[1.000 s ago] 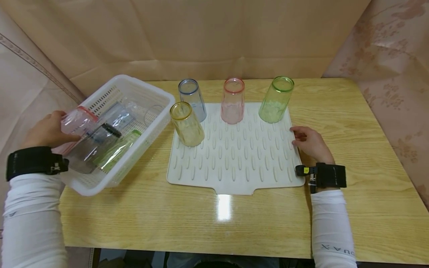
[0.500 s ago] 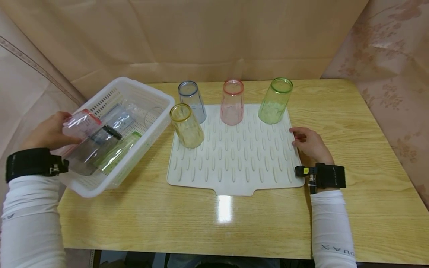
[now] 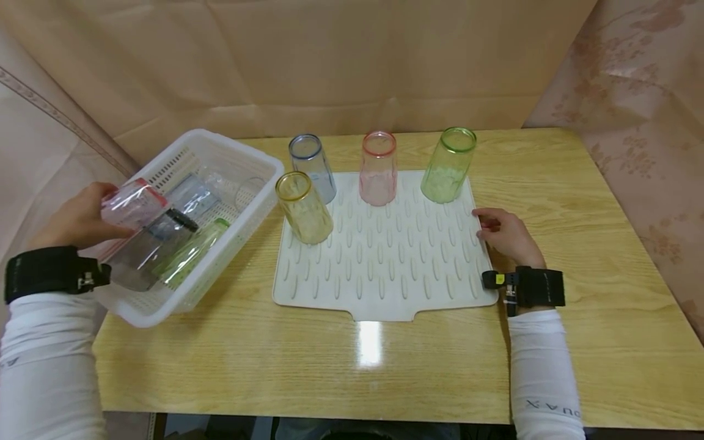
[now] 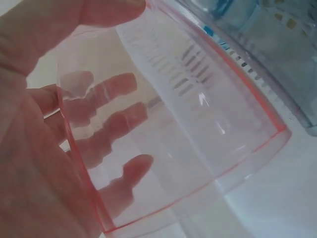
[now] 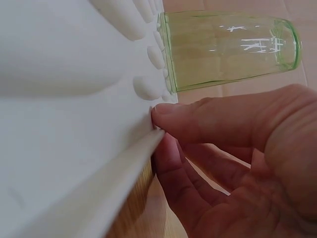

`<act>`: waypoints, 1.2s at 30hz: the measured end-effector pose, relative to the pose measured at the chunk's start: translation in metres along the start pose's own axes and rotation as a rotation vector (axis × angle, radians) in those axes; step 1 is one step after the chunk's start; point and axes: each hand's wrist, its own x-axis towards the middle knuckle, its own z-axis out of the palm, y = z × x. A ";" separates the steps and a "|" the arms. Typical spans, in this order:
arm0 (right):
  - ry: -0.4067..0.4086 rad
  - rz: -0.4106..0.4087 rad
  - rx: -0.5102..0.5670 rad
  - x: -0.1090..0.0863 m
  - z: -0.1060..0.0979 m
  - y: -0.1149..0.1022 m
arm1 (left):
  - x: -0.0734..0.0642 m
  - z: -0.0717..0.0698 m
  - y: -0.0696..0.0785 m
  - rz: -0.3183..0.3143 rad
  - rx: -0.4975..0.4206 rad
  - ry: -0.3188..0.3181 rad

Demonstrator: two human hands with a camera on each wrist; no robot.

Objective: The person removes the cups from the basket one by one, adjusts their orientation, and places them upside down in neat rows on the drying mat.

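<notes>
So, the left hand (image 3: 76, 215) grasps a pink cup (image 3: 132, 205) at the outer side of the white basket (image 3: 240, 226), thumb on one side, fingers showing through the clear wall; whether it's lifted clear, or those fingers sit inside, I can't tell. Right hand (image 3: 511, 235) pinches the edge of the white mat (image 3: 379, 275), looking like the steadying partner. This reads as the pick-up step, and the next move seems to want a firm grip and a rise over the rim, past the grey cup (image 3: 136, 256) and green cup (image 3: 187, 260) alongside. Watch the yellow glass (image 3: 304, 211), near the basket's corner! Best room: the mat's bare middle and front, ahead of the pink glass (image 3: 378, 174).
</notes>
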 end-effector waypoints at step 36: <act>0.001 0.002 0.004 0.002 -0.001 0.004 | -0.010 -0.011 0.048 0.112 -0.063 0.129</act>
